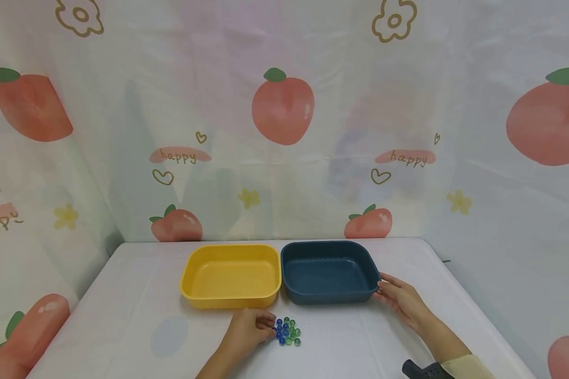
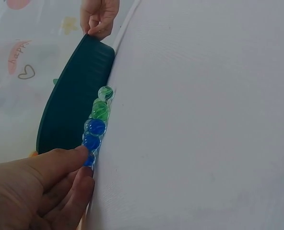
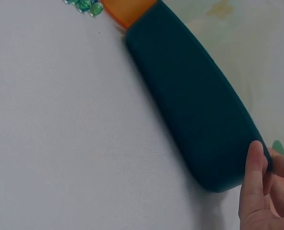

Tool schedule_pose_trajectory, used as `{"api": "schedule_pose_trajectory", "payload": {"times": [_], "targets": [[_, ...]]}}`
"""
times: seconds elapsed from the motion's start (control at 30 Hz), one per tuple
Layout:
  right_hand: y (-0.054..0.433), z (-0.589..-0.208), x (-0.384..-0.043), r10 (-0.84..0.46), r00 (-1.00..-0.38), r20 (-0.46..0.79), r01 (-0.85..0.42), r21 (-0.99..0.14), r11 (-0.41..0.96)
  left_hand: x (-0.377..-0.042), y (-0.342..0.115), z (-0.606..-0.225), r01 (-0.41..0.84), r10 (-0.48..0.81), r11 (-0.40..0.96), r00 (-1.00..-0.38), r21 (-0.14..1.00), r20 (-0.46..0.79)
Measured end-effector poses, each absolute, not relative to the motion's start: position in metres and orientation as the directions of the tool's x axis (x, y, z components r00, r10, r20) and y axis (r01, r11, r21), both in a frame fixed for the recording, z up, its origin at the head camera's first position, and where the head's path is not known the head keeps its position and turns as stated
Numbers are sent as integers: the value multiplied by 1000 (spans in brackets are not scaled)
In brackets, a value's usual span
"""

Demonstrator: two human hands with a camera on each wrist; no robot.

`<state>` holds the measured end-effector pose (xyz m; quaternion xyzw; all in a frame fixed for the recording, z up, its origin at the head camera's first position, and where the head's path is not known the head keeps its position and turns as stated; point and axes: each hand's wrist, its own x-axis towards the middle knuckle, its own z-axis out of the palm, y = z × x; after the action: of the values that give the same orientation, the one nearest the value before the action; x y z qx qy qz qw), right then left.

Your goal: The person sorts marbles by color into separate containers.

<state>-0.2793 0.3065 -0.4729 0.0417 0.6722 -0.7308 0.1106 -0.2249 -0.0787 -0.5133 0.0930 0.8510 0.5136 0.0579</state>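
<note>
Blue and green: marbles [image 1: 285,333] logged at lower centre of the head frame, bunched on the white tabletop [image 1: 137,316], blue mostly to the left, green mostly to the right. Round, hence without long axis or heading. Found just above in that frame: yellow tray [image 1: 232,303] left of centre (colour nearer orange in the right wrist frame), dark blue tray [image 1: 332,299] right of centre, set side by side, open side up, long axis of each running left to right. Left hand [image 1: 247,330]: unclenched, thumb and fingers parted at left edge of the bunch; contact with the nearest blue marble not determinable, fingers partly hiding the spot. Right hand [image 1: 404,302]: grasping dark blue tray, pinched at its right end. Step in hand, by judgement: steadying of tray, plus reach for a marble. Next move, by judgement: closing of left thumb and forefinger on one marble, without scattering of neighbours.
</note>
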Motion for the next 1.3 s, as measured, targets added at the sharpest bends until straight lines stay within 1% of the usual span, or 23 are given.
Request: {"api": "schedule_pose_trajectory", "payload": {"times": [0.23,0.5,0.77,1.13,1.3], "targets": [[308,-476,-280,-122,-973,-198,211,-972,-107,-225,-77,-516,103,207,462,-978,881,5],[309,-477,-281,-115,-972,-205,217,-971,-103,-223,-78,-516,122,208,445,-978,887,30],[309,-475,-281,-105,-971,-213,224,-970,-99,-225,-79,-516,98,200,426,-980,900,12],[310,-474,-283,-126,-962,-240,255,-960,-117,-227,-80,-518,42,169,409,-985,911,-30],[309,-473,-282,-126,-959,-255,270,-955,-122,-226,-79,-517,36,157,375,-987,926,-25]]}}
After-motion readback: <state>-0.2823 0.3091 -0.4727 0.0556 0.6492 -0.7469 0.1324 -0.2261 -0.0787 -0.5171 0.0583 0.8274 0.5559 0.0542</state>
